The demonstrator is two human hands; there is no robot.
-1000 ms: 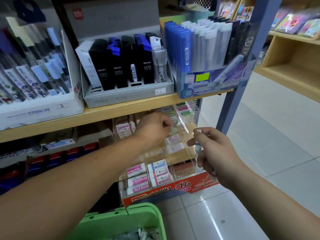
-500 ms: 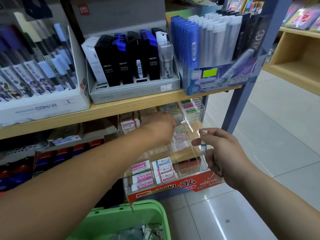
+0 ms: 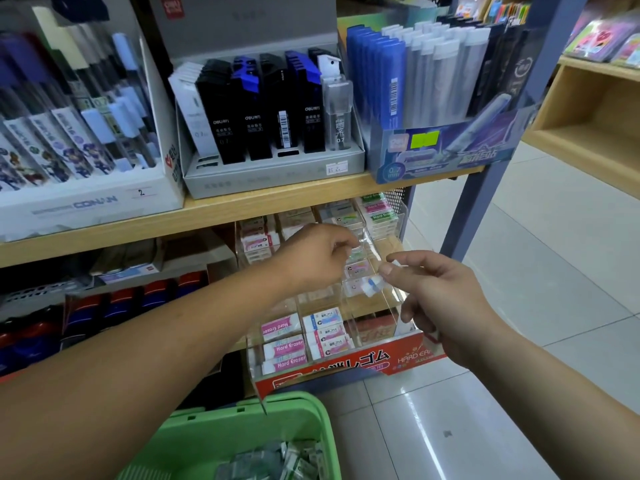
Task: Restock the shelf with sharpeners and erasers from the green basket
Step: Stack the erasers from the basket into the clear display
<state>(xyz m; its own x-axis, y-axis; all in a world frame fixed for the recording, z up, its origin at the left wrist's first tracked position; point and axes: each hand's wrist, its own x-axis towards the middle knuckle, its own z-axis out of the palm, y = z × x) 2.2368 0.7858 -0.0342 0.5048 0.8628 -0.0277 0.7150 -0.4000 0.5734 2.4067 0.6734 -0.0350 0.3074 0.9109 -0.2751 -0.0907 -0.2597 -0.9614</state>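
left hand over rack, green basket below

Narrow gap between shelf board and clear eraser display; blue post rightward, open floor beyond.

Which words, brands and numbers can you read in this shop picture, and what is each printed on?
"CONAN" and "2": white display box, upper shelf, left.
"deli": black lead cases.
"0.7 mm": blue pen box.
"Hard Eraser": pink erasers, lower shelf.
"HARD E…", cut off by a hand, and "ゴム": red base.
Price tag on the grey tray, and the barcodes: too blurred.
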